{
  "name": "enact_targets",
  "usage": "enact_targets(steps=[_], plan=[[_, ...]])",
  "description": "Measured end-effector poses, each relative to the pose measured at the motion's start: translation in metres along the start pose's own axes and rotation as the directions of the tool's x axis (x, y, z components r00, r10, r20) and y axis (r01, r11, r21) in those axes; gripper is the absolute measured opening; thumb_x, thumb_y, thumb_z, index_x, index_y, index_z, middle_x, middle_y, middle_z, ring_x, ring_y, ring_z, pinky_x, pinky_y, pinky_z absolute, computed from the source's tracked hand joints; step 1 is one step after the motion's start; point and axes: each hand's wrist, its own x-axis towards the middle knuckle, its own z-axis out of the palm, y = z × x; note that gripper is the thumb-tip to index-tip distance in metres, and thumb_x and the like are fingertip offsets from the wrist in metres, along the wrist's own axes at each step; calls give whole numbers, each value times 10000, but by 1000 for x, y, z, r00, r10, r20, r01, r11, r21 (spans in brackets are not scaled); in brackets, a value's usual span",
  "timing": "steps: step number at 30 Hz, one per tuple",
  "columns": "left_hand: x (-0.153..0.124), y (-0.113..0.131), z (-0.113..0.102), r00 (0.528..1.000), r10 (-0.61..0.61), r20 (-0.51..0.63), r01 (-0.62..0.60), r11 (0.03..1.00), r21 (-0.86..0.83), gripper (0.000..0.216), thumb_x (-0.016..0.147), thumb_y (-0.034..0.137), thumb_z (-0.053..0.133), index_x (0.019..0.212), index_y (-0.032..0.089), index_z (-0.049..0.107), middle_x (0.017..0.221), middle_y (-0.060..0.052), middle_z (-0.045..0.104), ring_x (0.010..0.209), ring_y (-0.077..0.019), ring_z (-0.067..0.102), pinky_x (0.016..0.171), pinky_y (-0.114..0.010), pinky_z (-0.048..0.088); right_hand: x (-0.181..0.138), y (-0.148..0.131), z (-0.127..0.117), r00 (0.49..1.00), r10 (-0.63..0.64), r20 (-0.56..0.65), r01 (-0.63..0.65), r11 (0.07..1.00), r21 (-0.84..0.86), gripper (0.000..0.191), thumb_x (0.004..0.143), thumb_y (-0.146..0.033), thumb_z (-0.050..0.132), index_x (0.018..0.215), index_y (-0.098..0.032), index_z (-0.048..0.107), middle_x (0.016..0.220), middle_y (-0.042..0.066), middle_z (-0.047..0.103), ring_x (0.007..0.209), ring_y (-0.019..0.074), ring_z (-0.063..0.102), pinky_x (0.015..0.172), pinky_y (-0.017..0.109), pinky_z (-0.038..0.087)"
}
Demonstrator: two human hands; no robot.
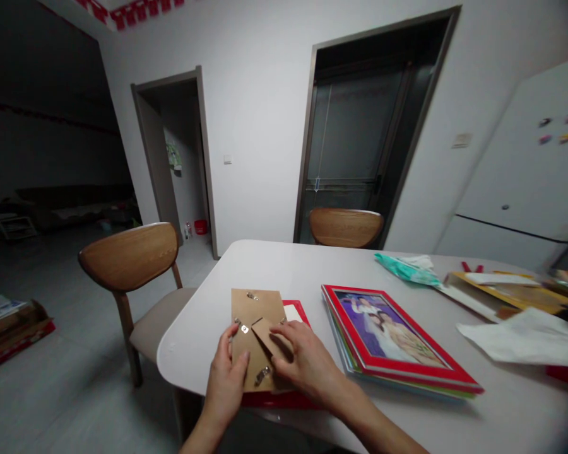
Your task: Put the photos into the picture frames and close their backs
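1. Red frame (301, 310): face down on the desk (284, 265), near the front left edge, brown backing board (253, 309) up.
2. Left grip (227, 372): released, lying flat on the board's left side, thumb just beside a metal clip (242, 328). Not closed round anything.
3. Right grip (305, 362): fingertips on the stand flap (264, 329) mid-board. Pinching or only pressing: cannot tell, fingers cover the flap's edge.
4. Two more fasteners: top clip (252, 295) near the board's far edge, bottom clip (262, 376) between the two hands.
5. Handling, judged: light and stiff overall. Likely glass or thin plastic under the board, so a fragile face. Board looks like thin fibreboard and would probably bend if levered at one corner. Clips small, probably stiff and sharp-edged. Better pushed with a thumb pad than picked at with a nail.
6. Hold points, judged: outer red moulding on two opposite sides for lifting. Flat palm on the board against sliding, since the desk top looks smooth. Not by the flap: weak hinge.
7. Nearby: stack of frames (397, 340) just to the right, top one showing a photo. Teal bag (404, 268) and papers (520, 337) further right, chair (132, 255) at the left.
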Motion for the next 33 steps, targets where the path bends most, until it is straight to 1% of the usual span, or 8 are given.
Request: enact_targets(steps=[3, 7, 11, 15, 19, 24, 29, 33], plan=[[4, 2, -21, 994, -111, -23, 106, 980, -170, 481, 727, 263, 451, 1166, 186, 269, 977, -69, 618, 792, -196, 626, 656, -311, 507, -3, 6, 2, 999, 1, -32, 1, 999, 47, 324, 699, -270, 490, 1007, -183, 544, 982, 72, 567, 906, 185, 502, 801, 291, 385], [6, -1, -64, 971, -210, -114, 190, 968, -166, 461, 709, 209, 499, 1138, 223, 330, 830, -7, 652, 646, -153, 637, 573, -263, 501, -5, 42, 4, 991, 114, -70, -121, 986, -112, 372, 727, -273, 463, 1064, -122, 512, 1032, 120, 544, 963, 209, 483, 845, 312, 353], [12, -9, -98, 967, -190, -169, 206, 975, 84, 376, 722, 179, 486, 1087, 189, 393, 775, -11, 663, 626, -147, 635, 565, -252, 495, -9, 64, 6, 982, 185, -40, -189, 936, -298, 347, 725, -254, 455, 1031, -111, 533, 973, 135, 554, 906, 211, 510, 812, 298, 354], [20, -16, -118, 971, -109, -211, 178, 922, 343, 332, 691, 206, 502, 1018, 158, 462, 671, -3, 656, 603, -175, 633, 545, -267, 493, -16, 61, 6, 962, 273, 26, -242, 892, -382, 277, 745, -301, 423, 925, -146, 566, 862, 116, 570, 778, 201, 551, 675, 274, 379], [24, -16, -125, 953, 25, -303, 139, 851, 506, 315, 624, 229, 535, 933, 172, 529, 832, -51, 640, 843, -256, 596, 747, -376, 458, -21, 56, 3, 953, 303, 19, -269, 873, -407, 294, 756, -342, 405, 938, -173, 562, 864, 106, 561, 764, 201, 556, 631, 270, 368], [14, -14, -88, 953, 205, -224, -10, 760, 650, 382, 633, 228, 506, 1007, 153, 517, 1177, -98, 487, 1148, -246, 377, 984, -408, 256, -21, 51, 3, 959, 282, 6, -255, 877, -407, 321, 782, -345, 357, 955, -170, 563, 852, 101, 570, 742, 197, 555, 616, 274, 364], [-14, -2, -19, 952, 239, 192, -300, 604, 738, 376, 730, 194, 427, 1100, 147, 474, 1226, -113, 459, 1150, -208, 386, 965, -412, 305, -17, 37, 13, 982, 162, 100, -122, 937, -327, 269, 754, -281, 410, 886, -146, 602, 855, 118, 596, 831, 210, 534, 701, 281, 371], [-27, 9, 14, 892, 88, 444, -419, 530, 737, 412, 715, 279, 514, 1111, 169, 487, 1211, -112, 483, 1132, -239, 409, 980, -461, 257, -17, 35, 20, 992, 89, 90, -75, 986, -148, 282, 747, -243, 414, 924, -125, 600, 868, 118, 610, 819, 195, 540, 742, 285, 380]])
